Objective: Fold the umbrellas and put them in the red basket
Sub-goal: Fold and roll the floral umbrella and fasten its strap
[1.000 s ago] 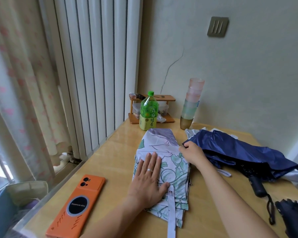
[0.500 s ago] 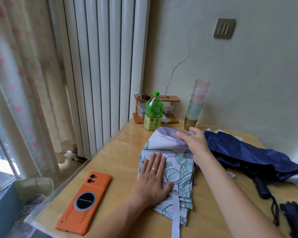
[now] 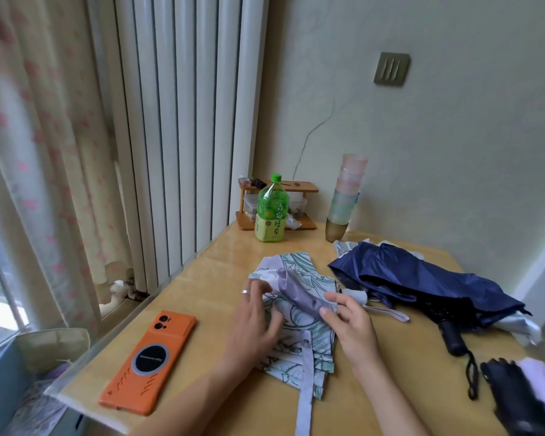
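A white umbrella with a green leaf print (image 3: 296, 269) lies flattened in the middle of the wooden table (image 3: 221, 259), a lilac flap folded across it. My left hand (image 3: 255, 322) rests on its left side, fingers on the fabric. My right hand (image 3: 350, 322) pinches the end of the lilac flap near the umbrella's white handle (image 3: 356, 295). A navy umbrella (image 3: 422, 281) lies loosely collapsed to the right, its black handle (image 3: 452, 338) pointing toward me. A black umbrella (image 3: 516, 401) shows at the lower right edge. No red basket is in view.
An orange phone (image 3: 148, 360) lies near the table's left edge. At the back stand a green tea bottle (image 3: 271, 209), a small wooden rack (image 3: 277, 202) and a stack of plastic cups (image 3: 343, 196). Curtains and a radiator fill the left side.
My right hand has pulled the far lilac flap back toward me over the printed umbrella. My left hand has shifted from pressing flat to holding the fabric's left side.
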